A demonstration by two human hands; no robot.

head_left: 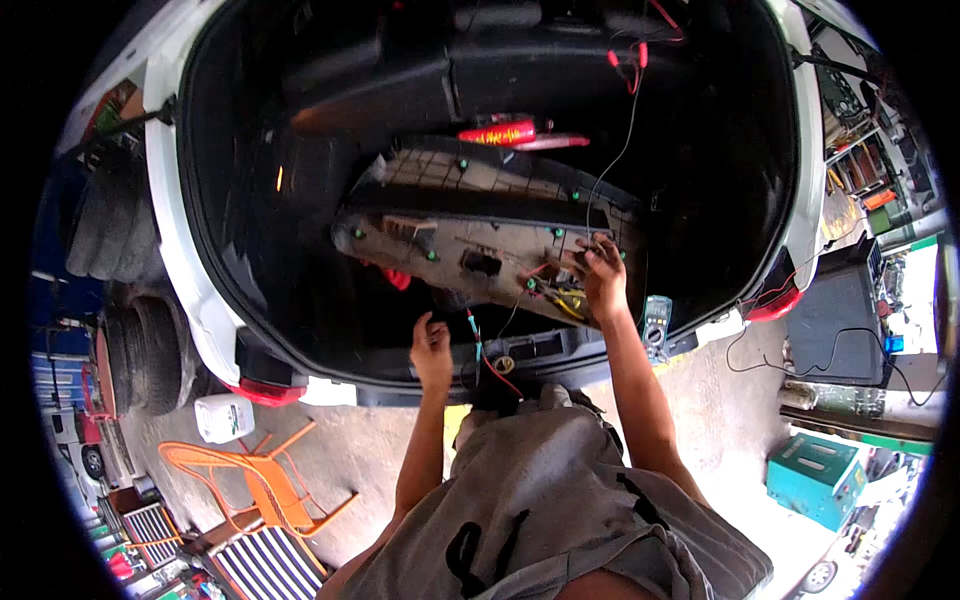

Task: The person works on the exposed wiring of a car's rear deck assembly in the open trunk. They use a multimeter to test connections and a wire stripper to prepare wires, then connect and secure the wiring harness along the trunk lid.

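Observation:
Over the near edge of the boot, my left hand (432, 350) hangs with its fingers loosely bent and apart, and nothing shows in it. Beside it rise thin red and blue wires (478, 345). My right hand (604, 280) is above the right end of a trim panel (455, 245) lying underside up with green clips. Its fingers are bent together; what they hold, if anything, is too small to make out. A thin grey wire (620, 155) runs down to near those fingertips. Yellow-handled tools (570, 302) lie on the panel beside this hand. A multimeter (656, 322) stands right of my right forearm.
Behind the panel lies a red package (500, 133). Red clips (628, 62) hang at the top right. Around the car are an orange chair (268, 485), a white jug (224, 417), stacked tyres (150, 350) and a teal metal box (817, 478). A black cable (770, 362) trails at right.

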